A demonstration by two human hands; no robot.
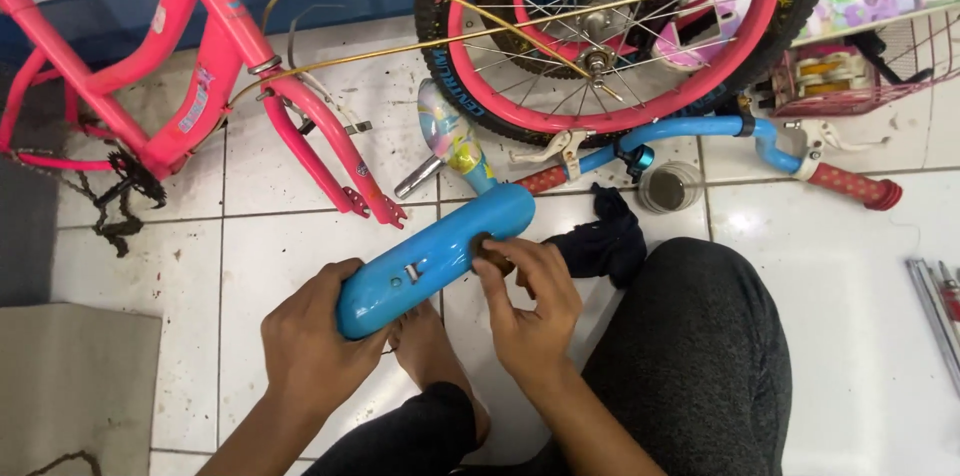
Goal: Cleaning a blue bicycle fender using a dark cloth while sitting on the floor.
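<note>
A blue fender (430, 261) is gripped at its lower end by the left hand (310, 341); its side is pinched by the right hand (530, 306).

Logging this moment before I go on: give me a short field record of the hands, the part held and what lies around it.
Left hand: grips the lower end of the blue fender
Right hand: fingertips pressed on the fender's upper part
Fender: curved, held above the white tiled floor
Pink bike frame: lying on floor, upper left
Wheel: pink rim, black tyre, top centre
Blue handlebar: red grips, beyond the fender
Dark cloth: by right hand
</note>
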